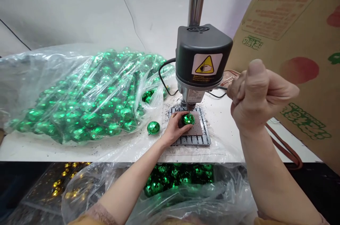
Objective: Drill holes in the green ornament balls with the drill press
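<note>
My left hand (175, 126) pinches a shiny green faceted ball (188, 119) and holds it on the grey slotted base plate (198, 140) of a small bench drill press (202, 60), right under the spindle. My right hand (256, 94) is raised in a fist to the right of the drill head, closed round the feed lever, of which only a thin bit shows. Another green ball (153, 127) lies loose on the white table, just left of my left hand.
A big clear plastic bag (77, 94) full of green balls lies on the table at left. A second bag of green balls (180, 179) hangs below the table's front edge, with gold balls (66, 182) lower left. A cardboard box (300, 51) stands at right.
</note>
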### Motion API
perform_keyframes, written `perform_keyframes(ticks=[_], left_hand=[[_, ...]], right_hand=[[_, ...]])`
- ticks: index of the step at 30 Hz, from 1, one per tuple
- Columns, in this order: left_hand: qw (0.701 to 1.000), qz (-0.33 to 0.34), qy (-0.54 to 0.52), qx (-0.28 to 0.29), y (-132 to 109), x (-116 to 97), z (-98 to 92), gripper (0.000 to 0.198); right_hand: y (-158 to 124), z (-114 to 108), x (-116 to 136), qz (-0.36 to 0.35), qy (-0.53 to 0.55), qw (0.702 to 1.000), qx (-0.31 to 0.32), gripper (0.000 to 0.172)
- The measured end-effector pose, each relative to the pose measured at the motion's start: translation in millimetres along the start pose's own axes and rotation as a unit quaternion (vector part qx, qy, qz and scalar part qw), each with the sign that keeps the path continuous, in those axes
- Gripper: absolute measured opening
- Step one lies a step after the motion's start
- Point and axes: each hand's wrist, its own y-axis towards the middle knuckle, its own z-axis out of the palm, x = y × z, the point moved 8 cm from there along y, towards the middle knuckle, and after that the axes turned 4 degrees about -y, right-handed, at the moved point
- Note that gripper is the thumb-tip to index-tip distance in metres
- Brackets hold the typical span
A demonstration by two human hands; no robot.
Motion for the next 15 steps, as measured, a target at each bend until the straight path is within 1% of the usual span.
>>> perform_keyframes(ticks=[4, 9, 15], left_hand=[[1.000, 0.003, 0.002, 0.003, 0, -1, 0.6, 0.044], [1.000, -0.004, 0.001, -0.005, -1, 1, -0.1, 0.044], [1.000, -0.001, 0.000, -0.005, -2, 2, 0.4, 0.045]], right_hand=[[-8, -5, 1, -0.022, -0.004, 1.000, -0.016, 0.057], [-13, -7, 0, -0.042, 0.005, 0.999, -0.012, 0.058], [-19, -10, 1, -0.066, 0.003, 0.998, -0.022, 0.058]])
